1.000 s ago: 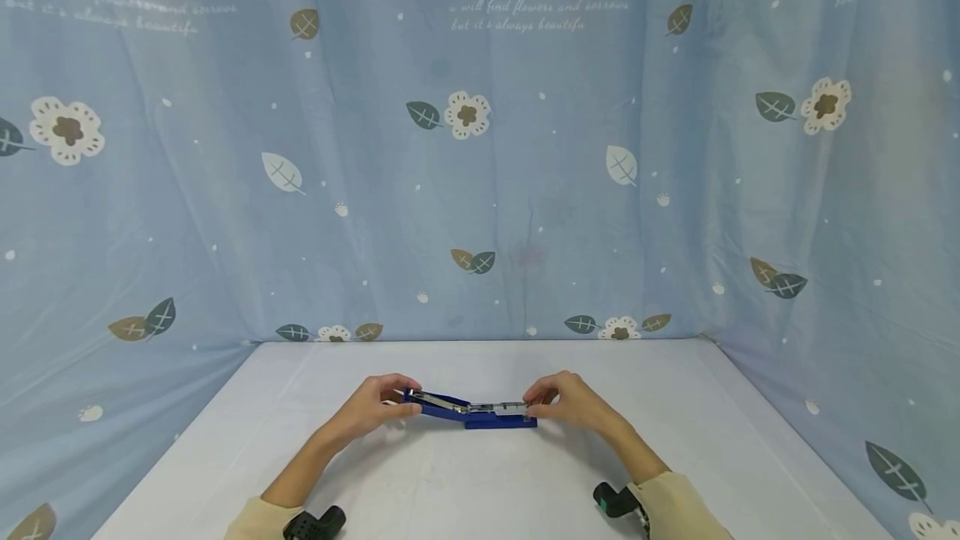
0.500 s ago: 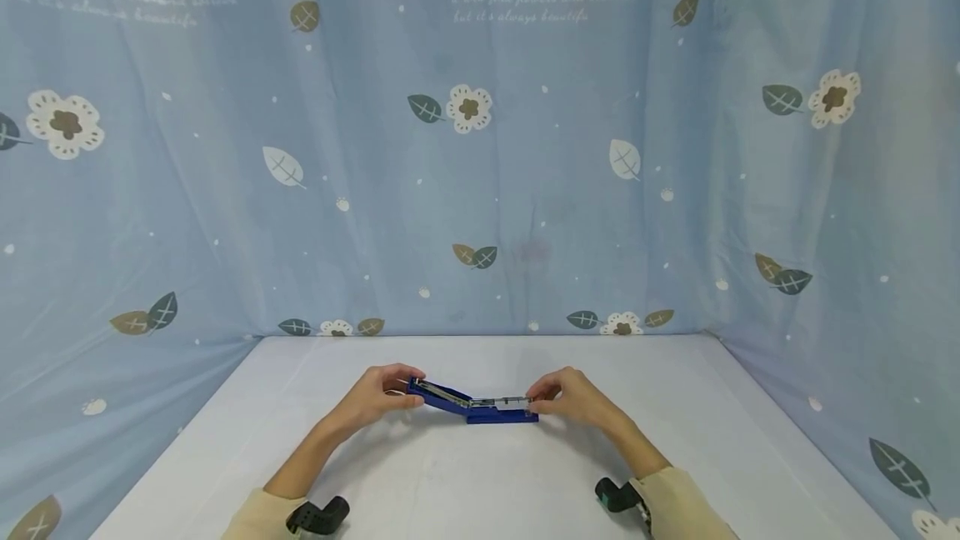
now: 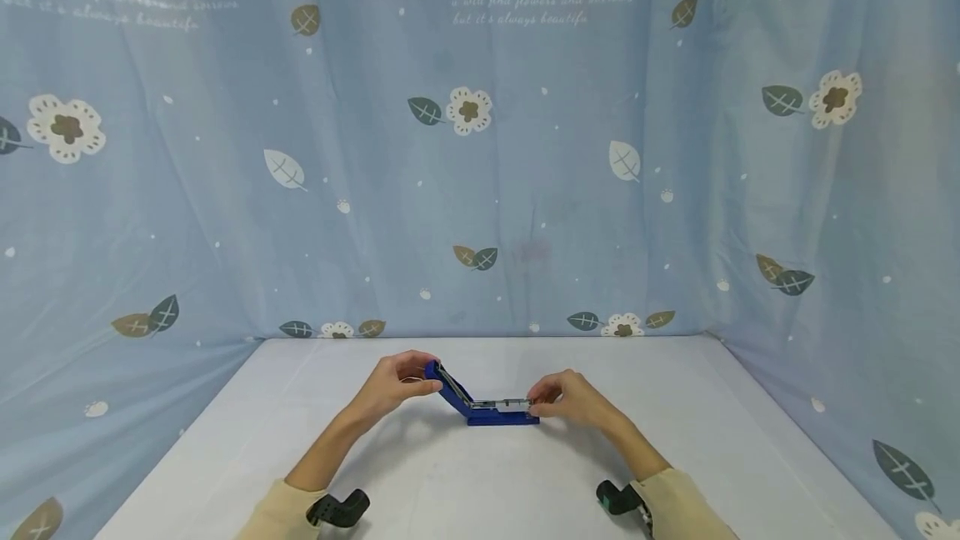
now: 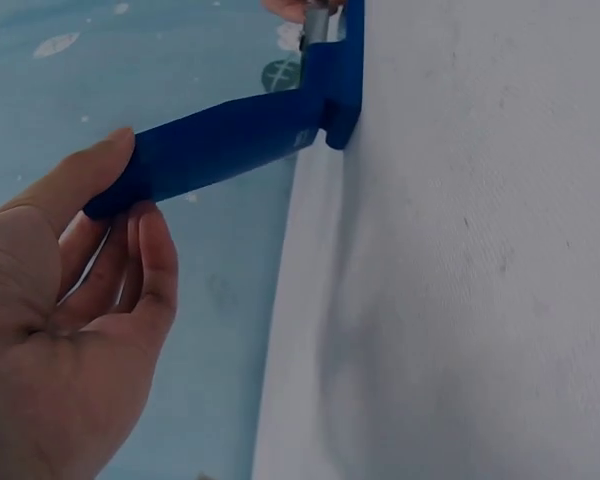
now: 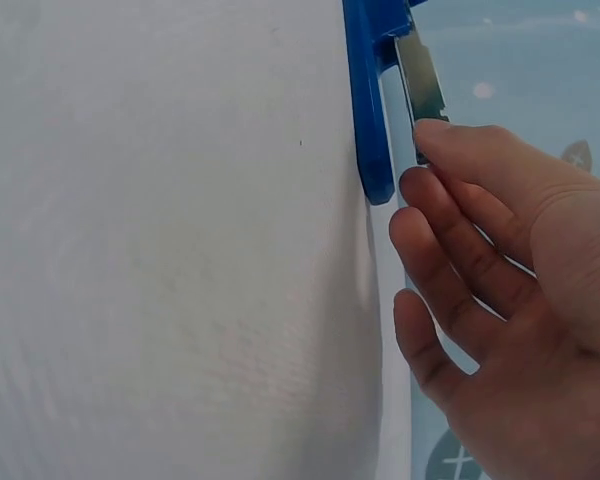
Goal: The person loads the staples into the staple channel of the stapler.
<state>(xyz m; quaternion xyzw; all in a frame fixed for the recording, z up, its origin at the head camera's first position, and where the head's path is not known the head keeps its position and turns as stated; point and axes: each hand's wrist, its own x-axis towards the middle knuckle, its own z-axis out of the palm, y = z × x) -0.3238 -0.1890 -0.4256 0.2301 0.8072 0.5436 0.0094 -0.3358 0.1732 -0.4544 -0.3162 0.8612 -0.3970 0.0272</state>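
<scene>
A blue stapler rests on the white table with its top arm swung far back to the left, so the metal staple magazine lies exposed above the base. My left hand pinches the free end of the raised blue arm between thumb and fingers. At the other end, my right hand pinches the front tip of the magazine, thumb on its near side, as the right wrist view shows. The remaining right fingers are loosely bent, apart from the base.
The white table extends around the stapler. Behind and at both sides hangs a blue curtain with leaf and flower prints. A black camera mount sits on each wrist, the left one and the right one.
My left hand has moved up and to the right, tilting the stapler's top arm more steeply upward. The right hand and the base have stayed about where they were.
</scene>
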